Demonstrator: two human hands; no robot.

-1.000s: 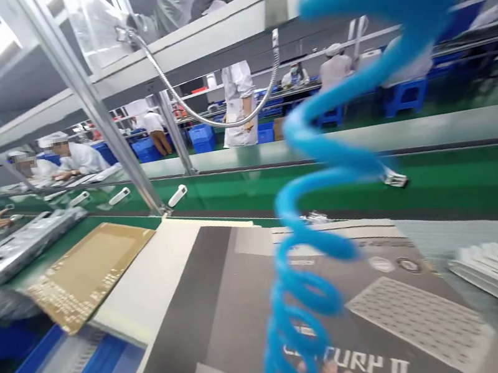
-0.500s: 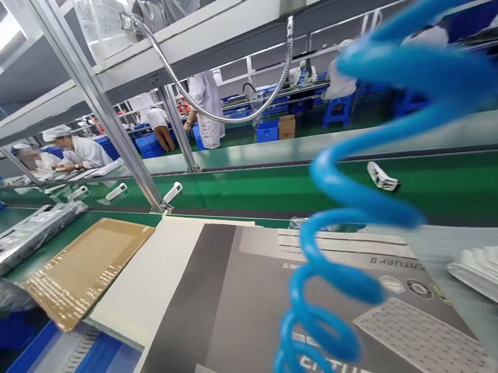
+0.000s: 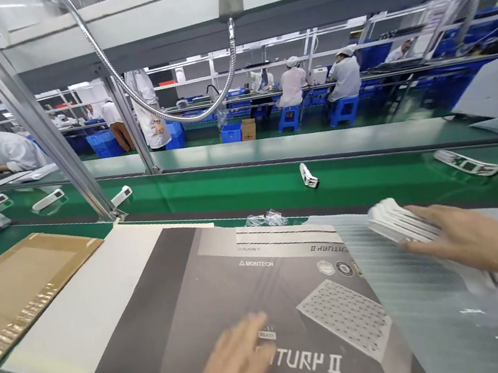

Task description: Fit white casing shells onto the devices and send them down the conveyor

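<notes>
My left hand [image 3: 235, 368] is smeared by motion over the dark printed Montech packaging sheet [image 3: 218, 292], fingers stretched forward with nothing seen in them. Whether it touches the sheet I cannot tell. On the right, my right hand [image 3: 469, 233] grips a stack of slim white plastic parts [image 3: 396, 223], thumb on one side and fingers on the other. The stack is above the translucent foam sheeting [image 3: 388, 290] beside the printed sheet. Similar white parts lie on the green conveyor belt, one curved piece [image 3: 308, 175] and a longer piece [image 3: 467, 163].
Brown taped cardboard [image 3: 28, 284] and a pale board [image 3: 91, 293] lie to the left. Crumpled clear plastic [image 3: 266, 218] sits by the belt edge. A metal post [image 3: 29, 114] and a hanging flexible metal hose [image 3: 200, 116] stand before me. A co-worker [image 3: 11, 148] leans at the far left.
The view has turned right. The blue coiled hose has left the view. My right hand and its stack show more fully, and my left hand has come up over the printed sheet.
</notes>
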